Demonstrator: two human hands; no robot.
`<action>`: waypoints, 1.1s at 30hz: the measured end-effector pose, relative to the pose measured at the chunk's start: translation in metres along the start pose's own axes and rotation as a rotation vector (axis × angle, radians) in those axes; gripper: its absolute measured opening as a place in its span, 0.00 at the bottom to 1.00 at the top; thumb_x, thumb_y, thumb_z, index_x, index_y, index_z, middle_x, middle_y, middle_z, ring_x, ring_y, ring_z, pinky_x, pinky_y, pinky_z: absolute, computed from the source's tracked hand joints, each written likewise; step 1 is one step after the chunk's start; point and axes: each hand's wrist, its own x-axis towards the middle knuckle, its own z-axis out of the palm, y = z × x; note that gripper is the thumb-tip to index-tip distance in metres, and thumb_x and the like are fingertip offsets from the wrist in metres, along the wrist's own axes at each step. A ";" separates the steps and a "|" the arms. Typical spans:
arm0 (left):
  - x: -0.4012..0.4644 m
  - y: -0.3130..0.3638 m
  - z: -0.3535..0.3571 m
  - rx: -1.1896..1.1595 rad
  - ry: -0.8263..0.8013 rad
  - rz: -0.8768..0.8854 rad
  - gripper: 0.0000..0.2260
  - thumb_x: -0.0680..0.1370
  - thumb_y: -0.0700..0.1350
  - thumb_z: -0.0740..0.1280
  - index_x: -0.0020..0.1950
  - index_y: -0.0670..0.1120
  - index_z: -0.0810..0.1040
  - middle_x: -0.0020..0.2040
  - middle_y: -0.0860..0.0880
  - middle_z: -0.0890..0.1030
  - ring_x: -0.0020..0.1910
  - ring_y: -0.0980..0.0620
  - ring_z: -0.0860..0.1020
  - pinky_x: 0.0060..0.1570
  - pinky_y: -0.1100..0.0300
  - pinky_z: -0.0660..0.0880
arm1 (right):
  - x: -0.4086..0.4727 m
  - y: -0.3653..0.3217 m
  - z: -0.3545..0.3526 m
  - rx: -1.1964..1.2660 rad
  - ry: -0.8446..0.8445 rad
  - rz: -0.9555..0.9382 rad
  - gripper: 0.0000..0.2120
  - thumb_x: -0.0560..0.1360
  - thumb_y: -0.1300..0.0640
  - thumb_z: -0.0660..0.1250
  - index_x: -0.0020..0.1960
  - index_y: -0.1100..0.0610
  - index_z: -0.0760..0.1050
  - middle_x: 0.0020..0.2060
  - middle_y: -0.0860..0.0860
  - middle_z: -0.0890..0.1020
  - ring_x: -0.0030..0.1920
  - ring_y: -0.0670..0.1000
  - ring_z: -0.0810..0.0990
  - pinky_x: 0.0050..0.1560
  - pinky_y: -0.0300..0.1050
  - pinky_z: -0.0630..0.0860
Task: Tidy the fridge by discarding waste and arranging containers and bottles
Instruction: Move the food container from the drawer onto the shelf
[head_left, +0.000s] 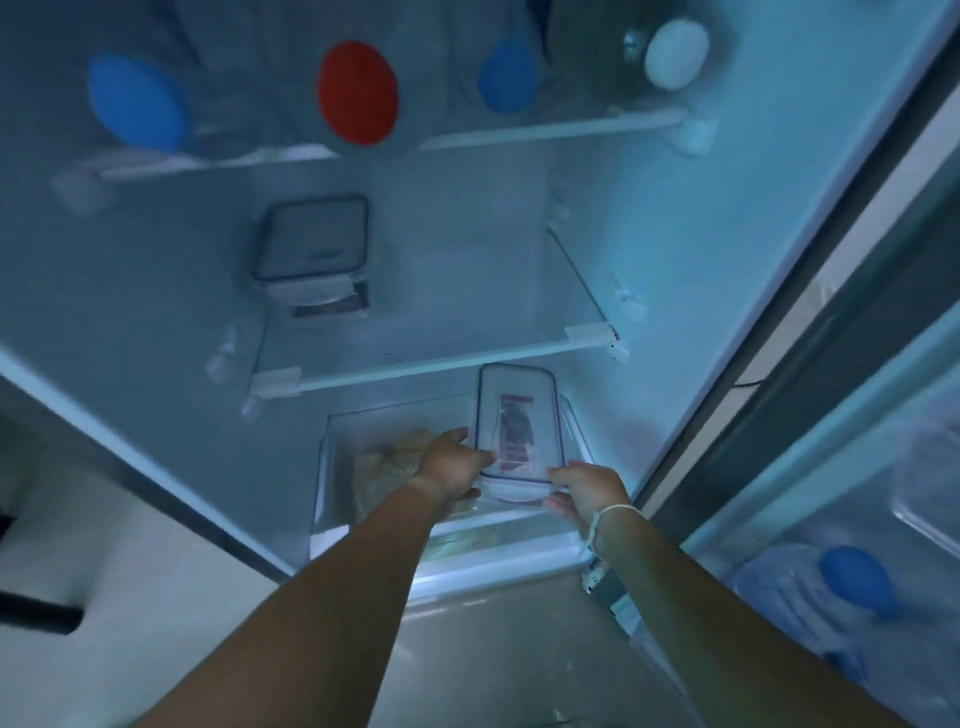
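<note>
A long clear container (517, 421) with a dark-rimmed lid and a red-and-white packet inside is held over the open bottom drawer (332, 467) of the fridge. My left hand (451, 462) grips its left near corner and my right hand (589, 491) grips its right near corner. A brownish bag of food (387, 460) lies in the drawer to the left of the container. A square lidded container (311, 244) stands on the middle glass shelf (441, 366). On the top shelf stand bottles with a large blue cap (136, 101), a red cap (357, 92), a smaller blue cap (506, 77) and a white cap (675, 53).
The fridge door (857, 467) hangs open on the right, with a blue-capped bottle (852, 577) in its rack. The right part of the middle shelf is bare glass. Pale floor lies below, and a dark object (36, 613) pokes in at the left.
</note>
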 end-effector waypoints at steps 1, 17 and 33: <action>-0.010 0.000 -0.003 -0.008 -0.003 0.001 0.24 0.75 0.39 0.67 0.70 0.42 0.67 0.69 0.38 0.71 0.64 0.38 0.74 0.38 0.58 0.75 | -0.012 -0.001 0.000 0.006 -0.005 -0.002 0.20 0.75 0.70 0.64 0.66 0.70 0.68 0.64 0.67 0.74 0.63 0.63 0.75 0.61 0.51 0.75; -0.165 0.005 -0.043 -0.030 -0.003 0.089 0.17 0.76 0.40 0.65 0.65 0.41 0.73 0.54 0.41 0.76 0.45 0.48 0.73 0.33 0.61 0.74 | -0.160 0.014 0.003 0.028 -0.037 -0.096 0.09 0.75 0.62 0.64 0.36 0.56 0.72 0.35 0.53 0.74 0.35 0.51 0.72 0.57 0.62 0.77; -0.191 0.052 -0.086 0.112 0.055 0.334 0.24 0.76 0.44 0.66 0.70 0.40 0.68 0.60 0.41 0.77 0.54 0.43 0.78 0.52 0.52 0.77 | -0.184 -0.021 0.039 0.293 -0.028 -0.310 0.17 0.76 0.64 0.64 0.64 0.64 0.69 0.54 0.57 0.73 0.52 0.58 0.75 0.47 0.55 0.78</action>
